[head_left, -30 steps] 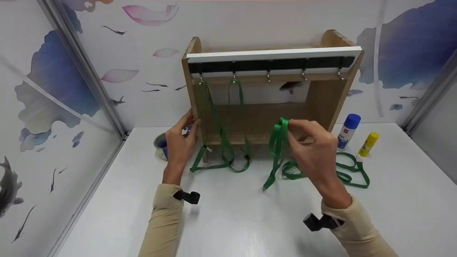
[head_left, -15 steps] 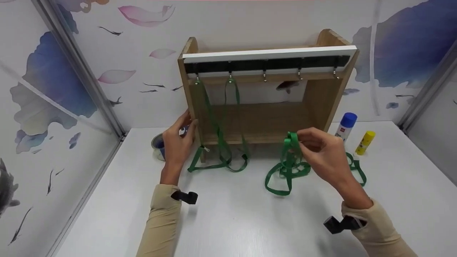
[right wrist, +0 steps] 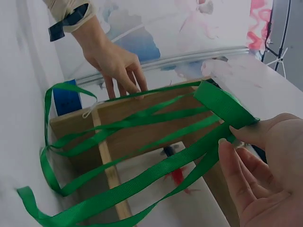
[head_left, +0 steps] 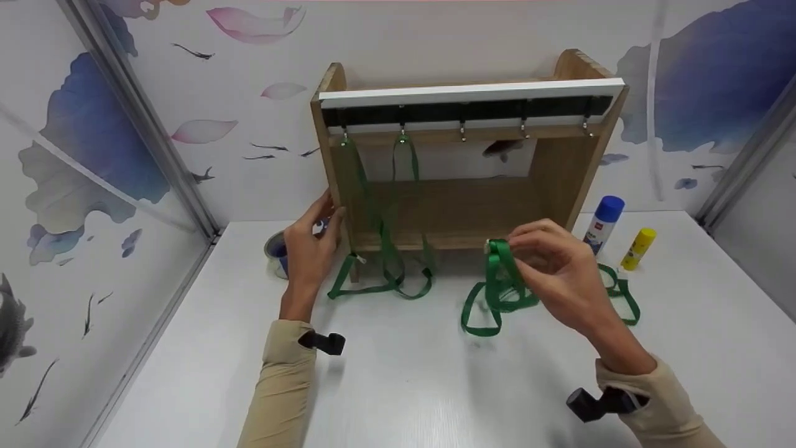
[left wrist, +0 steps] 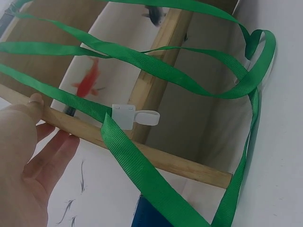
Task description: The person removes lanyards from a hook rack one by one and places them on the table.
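Note:
My right hand (head_left: 563, 274) pinches a green lanyard (head_left: 495, 267) between thumb and fingers, low before the right half of a wooden shelf unit (head_left: 460, 208). Its folded top pokes out left of the fingertips and its loops dangle toward the table. The left hand (head_left: 311, 246) grips the unit's left side panel; in the left wrist view the thumb lies over the edge (left wrist: 90, 135) with fingers beneath. Two green lanyards (head_left: 415, 163) hang from the two leftmost of several metal hooks on a black rail (head_left: 491, 111), ends trailing on the table. One has a white clip (left wrist: 124, 117).
Another green lanyard (head_left: 629, 302) lies on the white table (head_left: 398, 386), partly behind my right hand. Beyond it stand a blue-capped glue bottle (head_left: 602, 225) and a yellow glue stick (head_left: 638, 250). A tape roll (head_left: 272, 252) sits left of the unit, against a patterned wall.
My right hand has moved right and lower with the pinched lanyard, whose lower loop has spread open. The left hand keeps its grip on the panel.

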A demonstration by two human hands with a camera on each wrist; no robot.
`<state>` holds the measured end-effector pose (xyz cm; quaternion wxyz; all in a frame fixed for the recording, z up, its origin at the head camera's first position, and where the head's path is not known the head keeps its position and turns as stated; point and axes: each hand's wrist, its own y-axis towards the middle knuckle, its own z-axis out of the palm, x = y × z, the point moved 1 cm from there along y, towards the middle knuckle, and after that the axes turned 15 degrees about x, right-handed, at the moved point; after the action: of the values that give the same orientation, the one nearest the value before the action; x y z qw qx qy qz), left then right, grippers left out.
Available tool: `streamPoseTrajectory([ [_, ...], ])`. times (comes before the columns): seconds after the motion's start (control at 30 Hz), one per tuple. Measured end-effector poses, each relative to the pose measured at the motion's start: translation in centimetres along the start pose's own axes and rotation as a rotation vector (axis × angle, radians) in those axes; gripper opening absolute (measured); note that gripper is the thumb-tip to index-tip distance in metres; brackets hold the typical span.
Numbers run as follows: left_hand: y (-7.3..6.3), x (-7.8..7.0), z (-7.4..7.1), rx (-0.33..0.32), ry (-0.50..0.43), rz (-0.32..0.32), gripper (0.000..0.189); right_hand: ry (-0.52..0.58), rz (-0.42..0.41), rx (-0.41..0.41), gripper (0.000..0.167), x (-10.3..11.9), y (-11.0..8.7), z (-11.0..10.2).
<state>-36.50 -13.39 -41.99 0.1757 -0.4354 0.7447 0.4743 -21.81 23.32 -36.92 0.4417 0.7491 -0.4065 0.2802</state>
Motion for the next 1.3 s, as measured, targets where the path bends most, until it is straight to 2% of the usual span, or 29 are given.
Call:
streamPoseTrajectory([
  [0.2,0.1,0.0,0.1,0.004,-0.005,0.006,0.048,0.111,-0.130,0.040,0.023,2.0,1.1,1.6],
  [0.33,0.1,-0.1,0.2,0.007,-0.003,0.006,0.049,0.224,-0.192,0.031,0.022,3.0,1.4,1.5],
  [0.47,0.3,-0.2,0.2,0.010,-0.002,0.009,0.049,0.278,-0.173,0.051,0.024,2.4,0.7,0.7],
  [0.57,0.3,-0.3,0.2,0.008,0.004,0.003,0.049,0.283,-0.128,0.122,0.024,0.5,-0.2,-0.2],
  [0.7,0.3,-0.2,0.2,0.005,0.009,-0.002,0.049,0.213,0.001,0.263,0.020,-2.8,-1.4,-1.8],
  [0.8,0.2,0.0,0.1,0.001,0.010,0.001,0.049,0.144,0.130,0.390,0.018,-5.0,-1.9,-3.3],
  [0.97,0.0,0.2,0.0,0.001,0.010,-0.006,0.048,0.000,0.284,0.562,0.018,-7.0,-2.2,-5.4],
  [1.07,-0.1,0.2,0.0,0.004,0.008,-0.013,0.048,-0.137,0.303,0.607,0.016,-7.3,-2.2,-5.3],
  [1.17,-0.1,0.1,0.0,0.002,0.011,-0.014,0.047,-0.247,0.278,0.635,0.015,-7.5,-2.1,-3.9],
  [1.3,0.0,0.0,0.1,0.000,0.008,-0.011,0.047,-0.284,0.218,0.690,0.015,-7.8,-1.9,-1.1],
])
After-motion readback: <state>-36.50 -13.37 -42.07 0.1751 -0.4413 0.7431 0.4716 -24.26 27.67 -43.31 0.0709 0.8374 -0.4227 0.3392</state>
